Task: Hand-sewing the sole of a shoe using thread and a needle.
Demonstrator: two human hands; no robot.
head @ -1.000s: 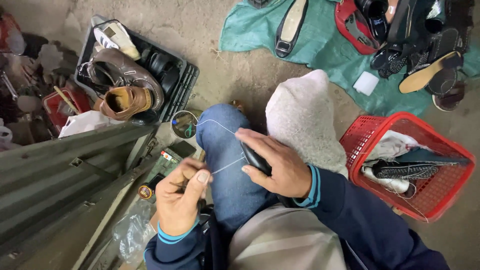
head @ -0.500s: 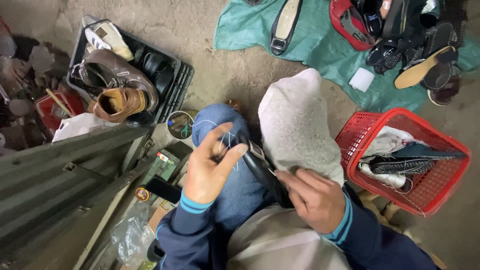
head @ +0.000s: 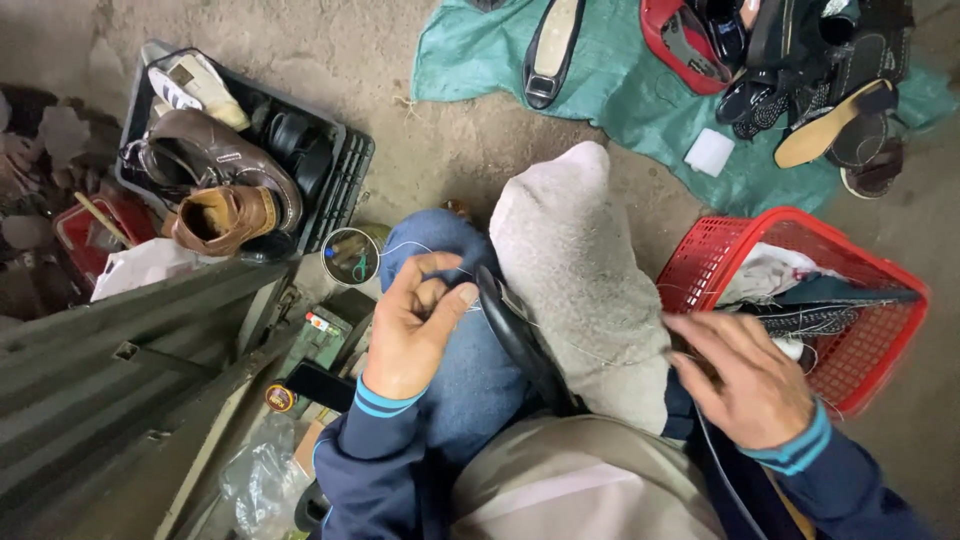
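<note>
My left hand (head: pixel 418 322) rests on my blue-jeaned knee with its fingers pinched on a thin pale thread (head: pixel 590 350). The thread runs from that hand across my grey-socked foot (head: pixel 580 270) to my right hand (head: pixel 748 378). A black shoe piece (head: pixel 520 345) lies edge-up between my knee and the sock, right beside my left hand. My right hand is out to the right, by the red basket (head: pixel 868 370), with its fingers around the thread.
A black crate (head: pixel 340 180) at the left holds brown and white shoes. A teal cloth (head: pixel 640 110) at the top carries sandals, soles and a red tray. Dark metal panels (head: pixel 120 370) lie at lower left, with a small round tin (head: pixel 350 256) and tools near my knee.
My right hand has swung away from the knee to the right, drawing the thread out across the sock. My left hand has moved up onto the knee beside the black shoe piece.
</note>
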